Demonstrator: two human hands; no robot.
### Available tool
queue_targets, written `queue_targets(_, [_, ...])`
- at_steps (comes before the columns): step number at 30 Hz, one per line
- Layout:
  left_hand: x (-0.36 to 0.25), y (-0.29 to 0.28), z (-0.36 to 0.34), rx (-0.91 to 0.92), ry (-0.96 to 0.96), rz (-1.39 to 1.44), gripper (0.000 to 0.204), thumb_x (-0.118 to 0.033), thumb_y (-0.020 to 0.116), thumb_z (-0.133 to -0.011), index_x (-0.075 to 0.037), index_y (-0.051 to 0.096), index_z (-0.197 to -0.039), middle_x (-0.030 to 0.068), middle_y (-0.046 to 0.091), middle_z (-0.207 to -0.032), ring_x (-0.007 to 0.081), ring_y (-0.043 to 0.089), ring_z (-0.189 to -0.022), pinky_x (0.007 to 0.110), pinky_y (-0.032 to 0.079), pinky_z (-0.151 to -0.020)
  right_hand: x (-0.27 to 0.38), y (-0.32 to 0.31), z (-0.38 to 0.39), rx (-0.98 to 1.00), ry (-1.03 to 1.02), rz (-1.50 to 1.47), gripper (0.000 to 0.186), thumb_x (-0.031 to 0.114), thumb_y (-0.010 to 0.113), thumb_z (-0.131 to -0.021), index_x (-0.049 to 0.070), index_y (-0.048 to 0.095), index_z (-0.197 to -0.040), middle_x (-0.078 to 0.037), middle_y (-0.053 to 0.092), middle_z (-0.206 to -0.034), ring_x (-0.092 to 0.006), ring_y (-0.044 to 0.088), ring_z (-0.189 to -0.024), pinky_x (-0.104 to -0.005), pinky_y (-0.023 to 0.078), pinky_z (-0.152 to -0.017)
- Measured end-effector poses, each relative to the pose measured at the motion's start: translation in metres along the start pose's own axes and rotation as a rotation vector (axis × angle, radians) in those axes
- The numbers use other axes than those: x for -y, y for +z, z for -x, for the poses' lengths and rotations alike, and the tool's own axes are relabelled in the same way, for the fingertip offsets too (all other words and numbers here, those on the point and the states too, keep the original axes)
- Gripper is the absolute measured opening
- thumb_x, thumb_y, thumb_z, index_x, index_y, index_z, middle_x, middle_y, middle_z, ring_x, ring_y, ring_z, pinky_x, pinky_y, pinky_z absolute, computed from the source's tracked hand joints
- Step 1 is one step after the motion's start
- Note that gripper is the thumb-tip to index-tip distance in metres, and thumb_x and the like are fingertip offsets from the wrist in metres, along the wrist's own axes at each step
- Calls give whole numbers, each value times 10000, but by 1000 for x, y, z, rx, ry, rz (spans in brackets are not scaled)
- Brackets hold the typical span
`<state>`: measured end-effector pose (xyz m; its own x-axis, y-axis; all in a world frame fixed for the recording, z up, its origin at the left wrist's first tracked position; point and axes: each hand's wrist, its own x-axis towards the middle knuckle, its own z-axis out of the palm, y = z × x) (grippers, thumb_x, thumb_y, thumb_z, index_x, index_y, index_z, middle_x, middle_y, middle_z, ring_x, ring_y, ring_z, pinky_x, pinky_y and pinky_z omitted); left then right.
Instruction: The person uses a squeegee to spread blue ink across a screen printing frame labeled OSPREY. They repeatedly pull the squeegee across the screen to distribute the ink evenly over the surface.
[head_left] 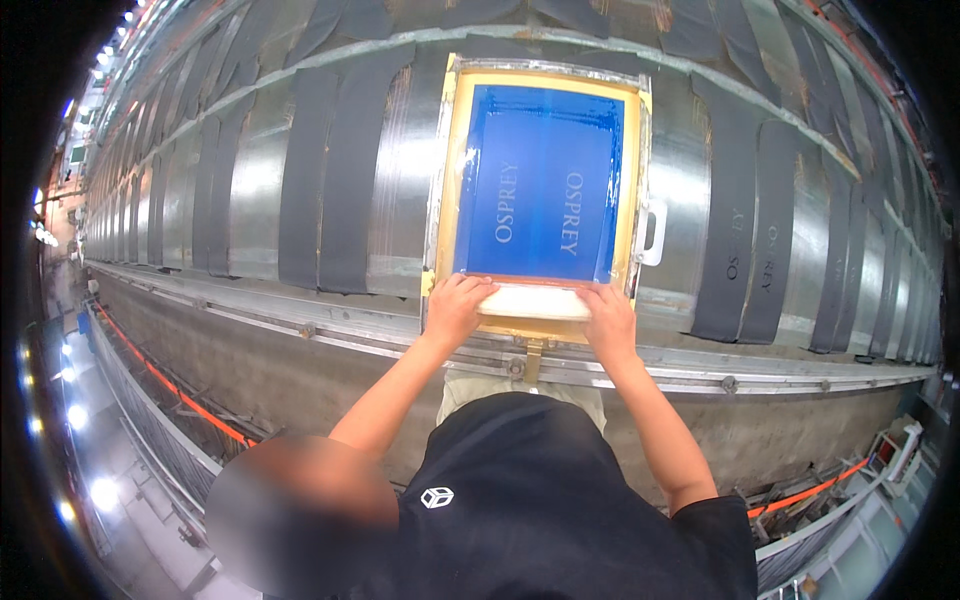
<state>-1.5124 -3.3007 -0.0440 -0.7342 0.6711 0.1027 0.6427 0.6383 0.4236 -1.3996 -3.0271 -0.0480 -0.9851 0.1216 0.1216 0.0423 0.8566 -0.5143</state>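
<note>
A screen printing frame (434,200) with yellow tape around its inner border lies on the long metal table in front of me. Its blue mesh (540,140) bears two rows of pale lettering running lengthwise, and wet-looking blue shows along the mesh's edges. Across the near end of the mesh lies a squeegee (535,301) with a whitish body and a reddish-brown strip along its far side. My left hand (458,304) is closed over the squeegee's left end. Its right end sits in my right hand (607,316), fingers curled over the top. What lies beneath the frame is hidden.
Dark grey fabric panels (310,180) lie in pairs along the shiny table (258,175). Just right of the frame, one pair (742,225) carries lettering. A white handle (653,232) juts from the frame's right side. A metal rail (690,372) follows the table's near edge.
</note>
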Motion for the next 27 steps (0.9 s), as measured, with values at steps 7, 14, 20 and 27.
queue_targets(7, [55,-6,-172,-7,-6,52,358,-34,691,-760,-177,764,-1080,80,742,-1000,310,679,-934,437,549,-812,-65,-12,-163,-65,-51,81,320,31,734,-698,114,697,-1005,-91,643,-985,-312,618,-982,-427,539,-855])
queue_targets(14, [121,-11,-323,129,-19,-61,346,-270,792,-774,-187,762,-1109,102,748,-1030,323,695,-998,455,549,-879,-103,-31,-311,140,200,28,389,283,850,-744,103,776,-1081,-182,745,-989,-362,709,-954,-434,560,-871])
queue_targets(20, [98,-11,-321,244,-164,-29,293,-265,778,-802,-234,770,-1093,98,749,-1001,318,700,-963,435,557,-850,-112,-20,-290,92,168,66,338,311,856,-751,111,792,-1015,-161,744,-925,-348,711,-867,-420,559,-808])
queue_targets(27, [50,-12,-175,261,-143,-27,298,-80,708,-805,-230,780,-1052,43,741,-1013,284,679,-944,423,547,-802,-57,-6,-140,48,68,30,401,37,818,-664,112,724,-1047,-108,649,-976,-327,611,-992,-440,523,-880])
